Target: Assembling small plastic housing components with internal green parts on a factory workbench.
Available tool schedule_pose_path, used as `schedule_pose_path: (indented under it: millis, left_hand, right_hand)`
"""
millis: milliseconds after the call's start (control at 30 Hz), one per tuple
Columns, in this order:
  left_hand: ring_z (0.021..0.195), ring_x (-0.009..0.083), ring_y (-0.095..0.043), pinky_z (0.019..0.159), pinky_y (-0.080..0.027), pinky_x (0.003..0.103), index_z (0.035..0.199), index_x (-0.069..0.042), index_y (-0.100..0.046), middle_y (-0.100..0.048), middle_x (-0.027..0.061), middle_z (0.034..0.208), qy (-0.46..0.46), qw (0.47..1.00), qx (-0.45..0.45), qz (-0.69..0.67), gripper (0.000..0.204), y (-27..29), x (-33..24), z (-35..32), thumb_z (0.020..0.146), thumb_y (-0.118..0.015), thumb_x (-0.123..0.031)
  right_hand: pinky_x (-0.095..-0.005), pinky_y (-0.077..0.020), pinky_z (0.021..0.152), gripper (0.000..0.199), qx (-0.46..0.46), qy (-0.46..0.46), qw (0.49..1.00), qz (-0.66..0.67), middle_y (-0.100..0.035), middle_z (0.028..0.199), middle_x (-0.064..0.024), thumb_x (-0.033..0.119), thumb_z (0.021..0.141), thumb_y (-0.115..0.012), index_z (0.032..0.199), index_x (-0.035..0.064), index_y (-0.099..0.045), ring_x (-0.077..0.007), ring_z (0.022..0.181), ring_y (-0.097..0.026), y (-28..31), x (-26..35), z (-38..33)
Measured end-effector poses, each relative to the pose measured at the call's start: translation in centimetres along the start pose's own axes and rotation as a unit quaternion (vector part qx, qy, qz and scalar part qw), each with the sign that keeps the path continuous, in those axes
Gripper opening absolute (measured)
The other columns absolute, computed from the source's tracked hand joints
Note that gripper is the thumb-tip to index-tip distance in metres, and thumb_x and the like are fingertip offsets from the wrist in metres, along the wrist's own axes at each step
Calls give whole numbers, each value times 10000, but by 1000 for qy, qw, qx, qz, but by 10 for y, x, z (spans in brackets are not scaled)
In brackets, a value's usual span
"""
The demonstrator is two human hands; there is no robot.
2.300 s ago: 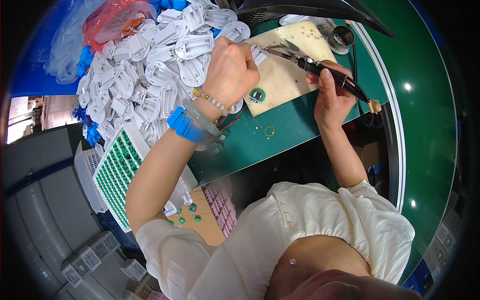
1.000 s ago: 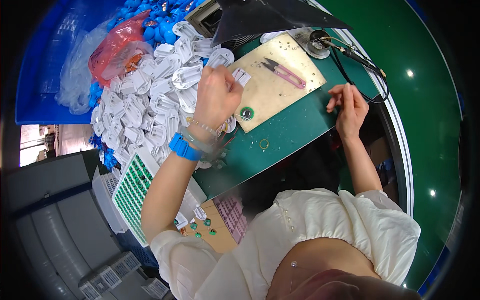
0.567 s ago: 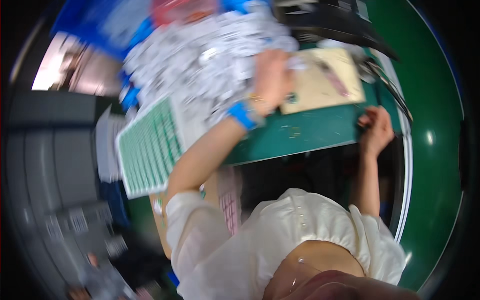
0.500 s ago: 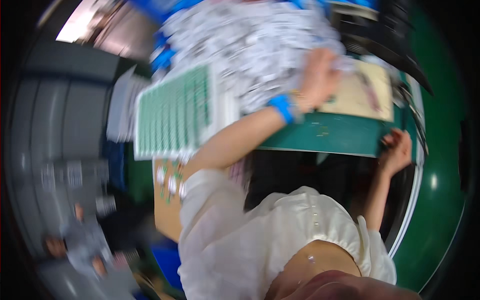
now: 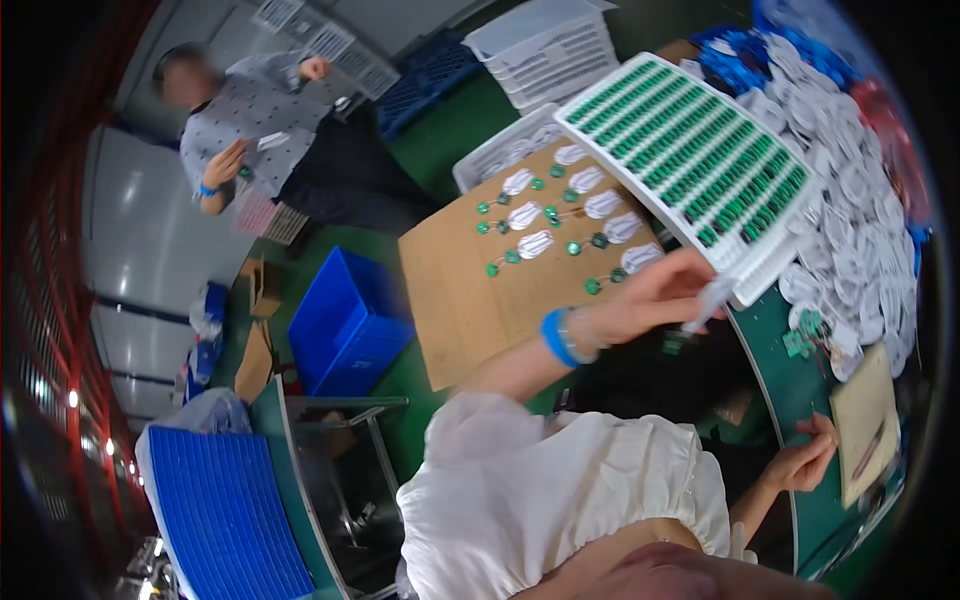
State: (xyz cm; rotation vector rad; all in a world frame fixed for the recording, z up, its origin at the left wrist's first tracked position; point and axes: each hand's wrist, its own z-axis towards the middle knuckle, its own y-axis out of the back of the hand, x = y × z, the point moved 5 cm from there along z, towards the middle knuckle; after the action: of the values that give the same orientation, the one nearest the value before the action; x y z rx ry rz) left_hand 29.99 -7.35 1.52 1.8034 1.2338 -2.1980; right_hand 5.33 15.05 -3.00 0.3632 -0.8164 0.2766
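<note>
Standing far left of the white tray (image 5: 690, 160): a co-worker (image 5: 265, 120) in a grey patterned top, hands raised. Sitting on the floor between that person and the tray: a blue crate (image 5: 345, 325). Lying just left of the tray: a brown board (image 5: 470, 300) carrying white pads and small green parts. Closing around a small white piece (image 5: 712, 298) right at the tray's near edge: the left hand (image 5: 650, 300), blue band on its wrist. Filling the tray: rows of green parts. Resting well below the tray on the green bench (image 5: 790, 380), fingers curled, gripping nothing visible: the right hand (image 5: 805, 462), just beside a tan card (image 5: 868, 420).
</note>
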Motion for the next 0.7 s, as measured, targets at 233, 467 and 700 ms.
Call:
schedule_pose_path:
  millis: [233,467,700]
  left_hand:
    - [845,124,-572,721,-492,290,1056,-88,-539,-589,30,918,141,853,-334,374,227,217,-10,-171,861,-643,-136]
    - [907,398,-533,803,-445,474,945,-102,-566,-570,148,969,93,609,-347,707,266,266,46,-155,726,-716,-104]
    - [982,345,-521,834,-434,440,1084,-52,-532,-528,178,1086,16,542,-366,756,408,227,40,-163,749,-731,-173]
  right_hand:
    - [-326,-459,676,240,165,28,983,77,-589,730,-140,25,940,-413,809,-89,-577,-217,684,-556,-103,47,6]
    - [-304,-463,581,161,246,48,962,108,-609,704,-157,-56,863,-458,758,-85,-576,-229,632,-578,-141,75,3]
    - [-238,-457,545,44,429,-1,881,198,-599,742,-119,-46,828,-569,804,-20,-596,-170,612,-593,-251,148,-19]
